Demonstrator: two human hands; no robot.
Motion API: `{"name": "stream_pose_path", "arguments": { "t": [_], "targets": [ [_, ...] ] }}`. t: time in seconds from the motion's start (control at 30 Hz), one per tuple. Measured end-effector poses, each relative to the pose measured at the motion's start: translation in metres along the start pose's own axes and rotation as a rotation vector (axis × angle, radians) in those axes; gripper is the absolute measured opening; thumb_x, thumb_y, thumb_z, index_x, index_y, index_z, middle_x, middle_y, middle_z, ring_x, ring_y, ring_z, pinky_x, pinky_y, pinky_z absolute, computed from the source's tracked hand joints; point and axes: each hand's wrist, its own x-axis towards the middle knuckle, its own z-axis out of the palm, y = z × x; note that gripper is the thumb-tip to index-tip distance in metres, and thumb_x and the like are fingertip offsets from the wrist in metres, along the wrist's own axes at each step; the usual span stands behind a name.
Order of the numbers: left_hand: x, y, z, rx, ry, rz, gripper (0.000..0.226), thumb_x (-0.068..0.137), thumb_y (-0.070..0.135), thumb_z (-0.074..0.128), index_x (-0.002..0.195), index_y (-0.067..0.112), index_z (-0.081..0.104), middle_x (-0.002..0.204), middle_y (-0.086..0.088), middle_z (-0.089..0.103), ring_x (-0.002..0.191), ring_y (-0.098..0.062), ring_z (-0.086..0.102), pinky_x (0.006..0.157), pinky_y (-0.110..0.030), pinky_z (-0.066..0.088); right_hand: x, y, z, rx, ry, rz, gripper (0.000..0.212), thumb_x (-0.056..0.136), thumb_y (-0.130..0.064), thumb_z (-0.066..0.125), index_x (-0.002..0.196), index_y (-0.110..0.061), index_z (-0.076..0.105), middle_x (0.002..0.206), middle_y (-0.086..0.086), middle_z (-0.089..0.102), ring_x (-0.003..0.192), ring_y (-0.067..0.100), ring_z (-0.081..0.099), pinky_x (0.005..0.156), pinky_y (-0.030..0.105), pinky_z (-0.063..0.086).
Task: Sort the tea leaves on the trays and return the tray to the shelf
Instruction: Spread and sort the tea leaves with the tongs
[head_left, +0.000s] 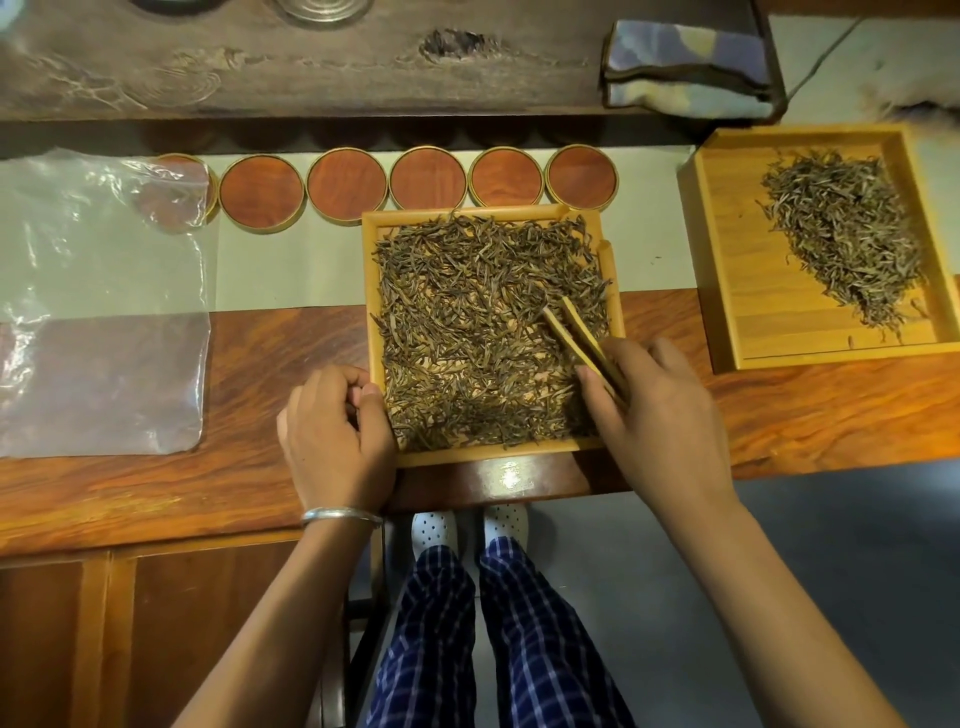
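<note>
A square wooden tray (493, 451) sits on the table edge in front of me, spread full of dry brown tea leaves (467, 332). My right hand (660, 415) holds bamboo tongs (576, 332) whose tips rest in the leaves at the tray's right side. My left hand (335, 431) curls against the tray's lower left corner, thumb on the rim; a silver bangle is on that wrist. A second, larger wooden tray (727, 291) lies at the right with a heap of tea leaves (847, 228) in it.
A row of several round wooden-lidded tins (426, 179) stands behind the near tray. A clear plastic bag (98, 312) lies at the left. A folded cloth (685, 67) rests on the dark carved board (311, 67) at the back. My legs and white shoes show below the table edge.
</note>
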Motion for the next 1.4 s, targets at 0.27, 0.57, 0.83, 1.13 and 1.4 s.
{"name": "stream_pose_path", "arguments": {
  "t": [0.27, 0.57, 0.83, 1.13, 1.4],
  "targets": [
    [0.000, 0.000, 0.000, -0.002, -0.008, -0.010, 0.009, 0.081, 0.022, 0.045, 0.073, 0.019, 0.049, 0.069, 0.004, 0.048, 0.072, -0.016, 0.041, 0.072, -0.028, 0.021, 0.007, -0.003, 0.005, 0.000, -0.012, 0.019, 0.033, 0.093, -0.033, 0.056, 0.119, -0.011, 0.060, 0.095, 0.009, 0.054, 0.075, 0.028, 0.058, 0.056, 0.024, 0.034],
    [0.001, 0.001, 0.000, 0.003, -0.019, -0.016, 0.009, 0.080, 0.022, 0.043, 0.074, 0.020, 0.048, 0.069, 0.005, 0.047, 0.071, -0.016, 0.040, 0.073, -0.029, 0.022, -0.022, -0.007, -0.002, 0.056, -0.077, 0.011, 0.028, 0.090, -0.031, 0.060, 0.112, -0.014, 0.063, 0.091, 0.005, 0.054, 0.074, 0.026, 0.059, 0.053, 0.027, 0.041],
    [0.000, 0.002, -0.002, -0.018, -0.006, -0.007, 0.007, 0.080, 0.022, 0.045, 0.074, 0.021, 0.049, 0.069, 0.005, 0.048, 0.072, -0.015, 0.039, 0.072, -0.027, 0.020, -0.050, -0.042, 0.006, 0.157, -0.154, -0.104, 0.032, 0.091, -0.033, 0.053, 0.114, -0.012, 0.063, 0.090, 0.001, 0.052, 0.070, 0.014, 0.053, 0.049, 0.026, 0.050],
    [-0.001, 0.002, -0.002, -0.022, -0.001, 0.014, 0.007, 0.081, 0.021, 0.045, 0.075, 0.020, 0.049, 0.069, 0.004, 0.048, 0.072, -0.018, 0.041, 0.073, -0.028, 0.021, -0.053, -0.060, 0.017, 0.100, -0.193, -0.137, 0.030, 0.092, -0.031, 0.053, 0.113, -0.012, 0.063, 0.089, 0.004, 0.053, 0.074, 0.019, 0.055, 0.052, 0.027, 0.048],
    [-0.002, 0.000, -0.002, -0.024, 0.008, 0.038, 0.008, 0.082, 0.020, 0.046, 0.076, 0.019, 0.050, 0.070, 0.002, 0.049, 0.073, -0.022, 0.045, 0.073, -0.028, 0.023, -0.059, -0.019, -0.001, 0.120, -0.059, -0.007, 0.030, 0.089, -0.029, 0.060, 0.113, -0.013, 0.064, 0.090, 0.004, 0.054, 0.074, 0.021, 0.056, 0.052, 0.030, 0.047]
  ]
}}
